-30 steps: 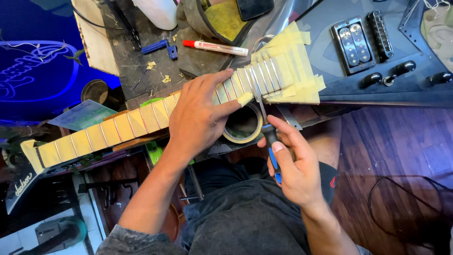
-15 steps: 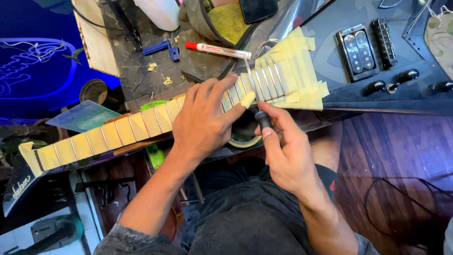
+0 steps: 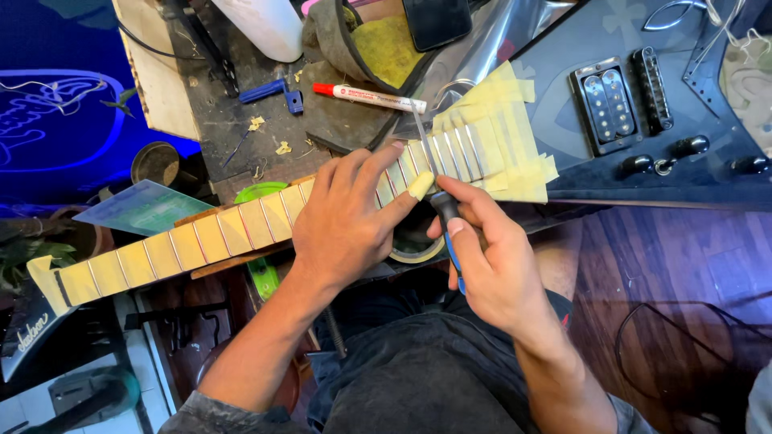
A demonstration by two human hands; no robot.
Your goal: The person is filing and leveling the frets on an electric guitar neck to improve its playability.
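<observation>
Two hands work on a taped guitar neck. The left hand presses flat and open on it, at 9 o'clock from the right hand, which grips a thin file. Many frets toward 9 o'clock look untouched.

An electric guitar with a dark angular body lies face up across the bench, neck running left. Yellowish masking tape covers the fingerboard between the bare metal frets. A thin file with a blue-and-black handle rests its blade across an upper fret near the body.
</observation>
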